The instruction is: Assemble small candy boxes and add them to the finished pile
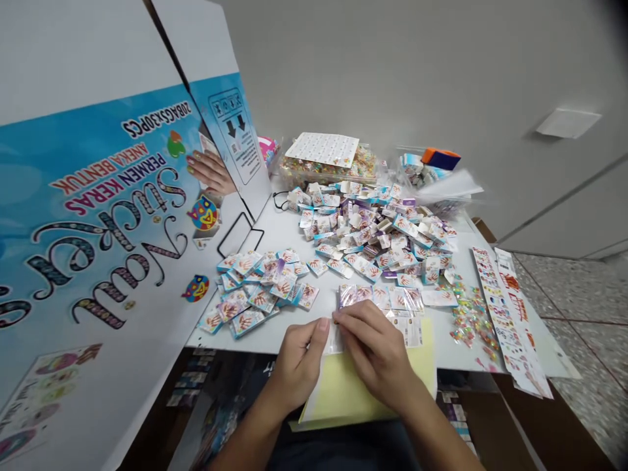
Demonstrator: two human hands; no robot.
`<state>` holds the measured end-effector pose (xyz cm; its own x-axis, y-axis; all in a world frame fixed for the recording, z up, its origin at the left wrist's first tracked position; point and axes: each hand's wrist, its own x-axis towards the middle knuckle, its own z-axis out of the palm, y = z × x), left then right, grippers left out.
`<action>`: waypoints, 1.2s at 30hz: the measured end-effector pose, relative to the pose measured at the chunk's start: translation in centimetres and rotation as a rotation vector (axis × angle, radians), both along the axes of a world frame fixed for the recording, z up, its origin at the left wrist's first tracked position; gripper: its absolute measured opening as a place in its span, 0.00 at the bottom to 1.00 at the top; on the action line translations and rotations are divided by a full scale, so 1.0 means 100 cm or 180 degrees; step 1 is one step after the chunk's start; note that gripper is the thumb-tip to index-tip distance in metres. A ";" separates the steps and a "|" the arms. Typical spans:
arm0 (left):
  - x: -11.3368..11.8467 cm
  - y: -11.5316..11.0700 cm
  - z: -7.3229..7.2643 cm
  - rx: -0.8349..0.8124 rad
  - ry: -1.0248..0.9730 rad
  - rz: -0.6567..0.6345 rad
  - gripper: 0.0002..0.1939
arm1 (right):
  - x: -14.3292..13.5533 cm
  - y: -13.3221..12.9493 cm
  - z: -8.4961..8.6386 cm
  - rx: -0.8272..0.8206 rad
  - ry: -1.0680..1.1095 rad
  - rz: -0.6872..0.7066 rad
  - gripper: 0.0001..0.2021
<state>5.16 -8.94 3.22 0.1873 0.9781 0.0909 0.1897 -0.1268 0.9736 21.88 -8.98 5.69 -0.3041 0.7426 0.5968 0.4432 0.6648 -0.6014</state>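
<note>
My left hand point(300, 363) is closed at the left edge of a yellow-backed sheet point(363, 389), thumb up. My right hand point(375, 350) is closed in a pinch beside my left thumb, over the sheet; what its fingertips hold is too small to make out. Clear film with small printed labels point(413, 330) covers the sheet's upper part. Just beyond my fingers, several small hand-printed boxes point(398, 297) lie in a row under shiny clear plastic. To the left lies a heap of closed flat boxes point(265, 288).
Opened small boxes point(363, 229) form a large pile behind. A tub of colourful pieces point(318, 171) stands at the back. Loose candies point(471, 317) and printed strips point(510, 314) lie right. A tall printed carton point(112, 196) walls the left side; a black wire stand point(240, 235) is beside it.
</note>
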 end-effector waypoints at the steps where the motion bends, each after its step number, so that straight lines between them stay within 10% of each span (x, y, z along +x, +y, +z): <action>1: -0.001 0.000 -0.001 -0.0094 -0.0014 0.0016 0.25 | -0.002 0.000 -0.005 0.0115 -0.0051 -0.0001 0.23; 9: -0.002 -0.004 -0.015 -0.0641 -0.0197 0.0232 0.26 | -0.008 -0.009 -0.027 0.0487 -0.0009 0.0055 0.24; 17: -0.038 -0.010 -0.049 -0.1075 0.0101 -0.0143 0.28 | 0.026 -0.046 -0.007 -0.0977 0.1236 -0.0549 0.06; 21: -0.054 -0.021 -0.070 -0.1065 0.0615 -0.0652 0.28 | 0.066 -0.024 -0.026 -0.1860 0.1750 -0.1533 0.11; 28: -0.053 -0.023 -0.075 -0.0578 0.1390 -0.0626 0.21 | 0.079 0.028 -0.054 -0.2565 0.2104 -0.1496 0.29; 36: -0.048 -0.016 -0.088 -0.0475 0.1546 -0.0701 0.21 | 0.065 0.028 -0.066 -0.2445 0.1372 -0.1902 0.28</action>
<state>0.34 -10.58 -5.58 0.3747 0.9067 -0.1934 0.6061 -0.0817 0.7912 28.35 -6.18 -0.95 0.3596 0.9247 -0.1251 0.2218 -0.2149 -0.9511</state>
